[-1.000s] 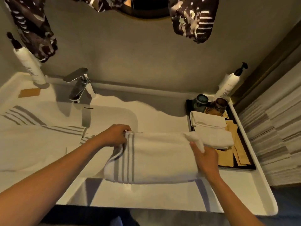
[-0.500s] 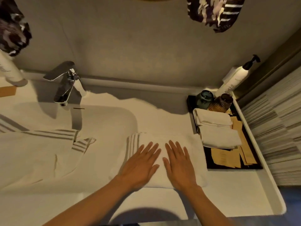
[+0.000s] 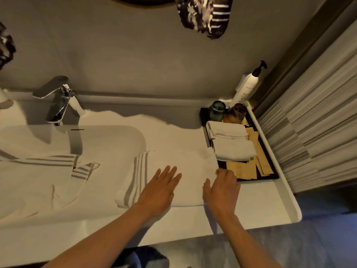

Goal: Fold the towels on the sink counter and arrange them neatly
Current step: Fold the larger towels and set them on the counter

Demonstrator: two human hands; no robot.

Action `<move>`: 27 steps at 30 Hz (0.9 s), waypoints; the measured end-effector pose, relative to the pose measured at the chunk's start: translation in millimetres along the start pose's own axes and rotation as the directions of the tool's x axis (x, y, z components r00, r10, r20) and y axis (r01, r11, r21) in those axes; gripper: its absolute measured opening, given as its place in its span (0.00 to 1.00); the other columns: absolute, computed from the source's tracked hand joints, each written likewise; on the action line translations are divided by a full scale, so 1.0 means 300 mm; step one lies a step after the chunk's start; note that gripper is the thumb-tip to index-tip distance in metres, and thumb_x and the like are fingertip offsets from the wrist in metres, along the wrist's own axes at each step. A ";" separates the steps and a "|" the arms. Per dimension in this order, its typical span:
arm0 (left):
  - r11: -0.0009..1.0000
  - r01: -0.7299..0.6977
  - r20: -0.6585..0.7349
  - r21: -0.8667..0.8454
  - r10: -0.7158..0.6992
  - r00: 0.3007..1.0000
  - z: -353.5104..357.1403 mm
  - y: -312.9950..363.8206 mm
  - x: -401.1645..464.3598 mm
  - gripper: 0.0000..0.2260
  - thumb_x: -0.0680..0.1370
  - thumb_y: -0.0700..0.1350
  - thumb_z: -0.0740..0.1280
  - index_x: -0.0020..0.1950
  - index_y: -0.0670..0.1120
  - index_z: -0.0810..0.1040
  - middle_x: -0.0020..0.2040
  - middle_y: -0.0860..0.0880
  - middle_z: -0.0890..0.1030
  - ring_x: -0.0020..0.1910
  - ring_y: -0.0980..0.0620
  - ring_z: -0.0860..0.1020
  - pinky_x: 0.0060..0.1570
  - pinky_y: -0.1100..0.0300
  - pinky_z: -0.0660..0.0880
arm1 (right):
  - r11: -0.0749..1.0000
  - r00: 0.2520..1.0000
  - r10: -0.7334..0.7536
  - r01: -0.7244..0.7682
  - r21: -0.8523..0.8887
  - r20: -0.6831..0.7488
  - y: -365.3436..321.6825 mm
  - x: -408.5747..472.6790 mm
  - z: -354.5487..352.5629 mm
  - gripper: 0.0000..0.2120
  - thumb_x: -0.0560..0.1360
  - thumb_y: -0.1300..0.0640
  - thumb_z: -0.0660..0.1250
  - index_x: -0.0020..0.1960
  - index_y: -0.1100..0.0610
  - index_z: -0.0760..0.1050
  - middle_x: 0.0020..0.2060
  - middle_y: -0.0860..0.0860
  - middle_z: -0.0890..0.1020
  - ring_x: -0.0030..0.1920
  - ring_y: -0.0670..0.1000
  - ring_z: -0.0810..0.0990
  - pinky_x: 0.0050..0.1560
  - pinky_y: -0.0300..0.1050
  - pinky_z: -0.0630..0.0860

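Note:
A white towel with grey stripes (image 3: 173, 163), folded into a rectangle, lies flat on the white sink counter (image 3: 257, 206) to the right of the basin. My left hand (image 3: 160, 190) rests flat on its middle, fingers spread. At the towel's right edge, my right hand (image 3: 222, 186) has its fingers curled on the cloth near the corner. A second striped towel (image 3: 34, 182) lies unfolded and rumpled over the left side of the counter and basin. Two small white folded towels (image 3: 229, 142) sit on the black tray.
The black tray (image 3: 270, 176) at the right also holds two dark glasses (image 3: 228, 112) and brown paper packets (image 3: 249, 167). A white pump bottle (image 3: 248, 84) stands behind it. The chrome faucet (image 3: 58, 101) is at the back left. A striped curtain hangs on the right.
The towel was held up by both hands, then laid flat and pressed. Since then my right hand has slid right to the towel's edge and curled its fingers; my left hand stays flat.

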State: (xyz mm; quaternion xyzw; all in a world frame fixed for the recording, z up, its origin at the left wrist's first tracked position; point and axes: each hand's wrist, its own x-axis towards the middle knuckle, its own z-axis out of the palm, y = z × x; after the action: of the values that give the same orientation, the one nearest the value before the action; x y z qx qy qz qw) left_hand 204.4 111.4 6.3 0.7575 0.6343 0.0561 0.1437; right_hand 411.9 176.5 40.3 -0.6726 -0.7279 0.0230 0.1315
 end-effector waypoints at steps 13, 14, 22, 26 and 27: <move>0.977 0.184 0.141 0.107 -0.198 0.970 -0.001 0.133 -0.078 0.31 0.76 0.56 0.35 0.80 0.53 0.42 0.80 0.51 0.39 0.80 0.48 0.41 0.74 0.52 0.37 | 1.000 0.965 0.012 -0.005 -0.027 0.263 0.023 0.083 -0.053 0.15 0.77 0.47 0.62 0.58 0.56 0.71 0.56 0.55 0.77 0.58 0.57 0.73 0.55 0.54 0.69; 0.974 0.197 0.143 0.115 -0.212 0.967 0.007 0.142 -0.095 0.29 0.79 0.55 0.38 0.80 0.53 0.42 0.80 0.51 0.39 0.80 0.48 0.41 0.74 0.52 0.37 | 0.999 0.970 -0.024 0.031 -0.025 0.241 0.021 0.064 -0.053 0.16 0.77 0.47 0.63 0.59 0.56 0.72 0.56 0.55 0.76 0.57 0.57 0.73 0.54 0.54 0.69; 0.963 0.224 0.064 0.153 -0.235 0.970 0.074 0.198 -0.230 0.27 0.78 0.50 0.53 0.78 0.51 0.61 0.78 0.49 0.62 0.76 0.45 0.62 0.75 0.50 0.49 | 0.925 0.884 0.199 -0.312 0.216 0.423 0.087 -0.108 -0.027 0.29 0.75 0.40 0.63 0.66 0.59 0.66 0.61 0.57 0.75 0.59 0.58 0.76 0.57 0.51 0.75; 0.959 0.251 0.064 0.135 -0.261 0.963 0.065 0.236 -0.218 0.26 0.78 0.51 0.52 0.77 0.51 0.63 0.78 0.49 0.63 0.76 0.44 0.63 0.75 0.48 0.53 | 0.724 0.703 0.135 -0.551 0.415 0.698 0.095 -0.039 -0.041 0.26 0.70 0.46 0.66 0.64 0.60 0.72 0.57 0.56 0.80 0.54 0.58 0.80 0.56 0.51 0.78; 0.960 0.261 0.079 0.101 -0.270 0.960 0.054 0.249 -0.213 0.26 0.79 0.51 0.49 0.78 0.51 0.61 0.79 0.50 0.60 0.78 0.45 0.59 0.75 0.47 0.52 | 0.699 0.694 0.112 -0.564 0.440 0.711 0.102 -0.019 -0.062 0.23 0.70 0.48 0.67 0.61 0.59 0.74 0.54 0.55 0.80 0.52 0.57 0.80 0.55 0.50 0.78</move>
State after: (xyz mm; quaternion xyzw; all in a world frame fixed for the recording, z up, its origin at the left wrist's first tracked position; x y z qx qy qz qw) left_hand 267.4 35.1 18.7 0.6729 0.7248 -0.0272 0.1451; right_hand 446.1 171.2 50.9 -0.6684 -0.5283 0.5163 0.0871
